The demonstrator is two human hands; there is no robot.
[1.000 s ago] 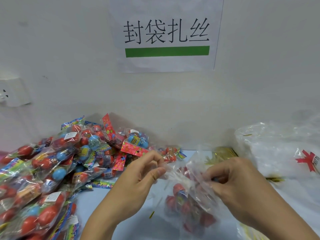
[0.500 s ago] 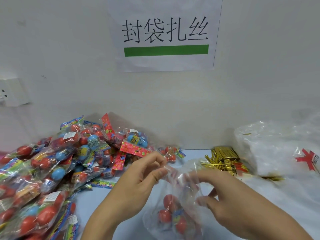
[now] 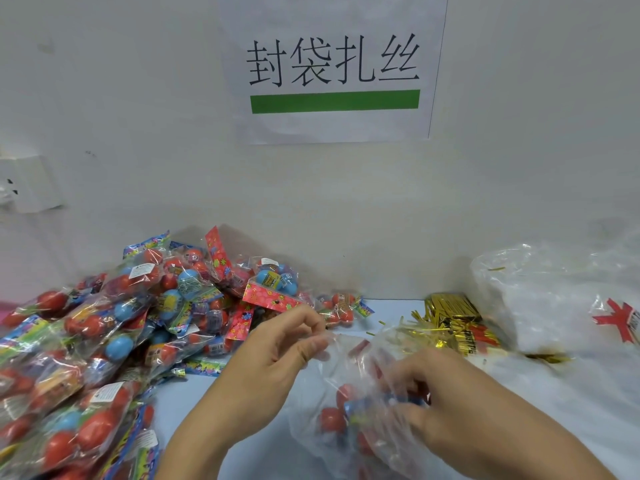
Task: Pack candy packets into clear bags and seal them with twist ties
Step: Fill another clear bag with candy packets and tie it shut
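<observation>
A clear bag (image 3: 332, 386) holding a candy packet (image 3: 336, 415) of red balls lies on the table in front of me. My left hand (image 3: 277, 362) pinches the bag's upper left edge between thumb and fingers. My right hand (image 3: 446, 403) has its fingers curled into the bag's film lower down on the right, seen partly through the plastic. A big heap of candy packets (image 3: 114, 334) with red and blue balls fills the left side. Gold twist ties (image 3: 450, 318) lie in a bundle behind the bag.
A stack of clear bags (image 3: 561, 303) in plastic wrap with a red mark sits at the right. The white wall behind carries a paper sign (image 3: 332, 67) and a socket (image 3: 24, 185) at the left. The table top (image 3: 571, 403) is pale blue.
My right hand has dropped from the bag's mouth down along its right side. The left hand stays pinched on the top edge, and the bag has sunk lower.
</observation>
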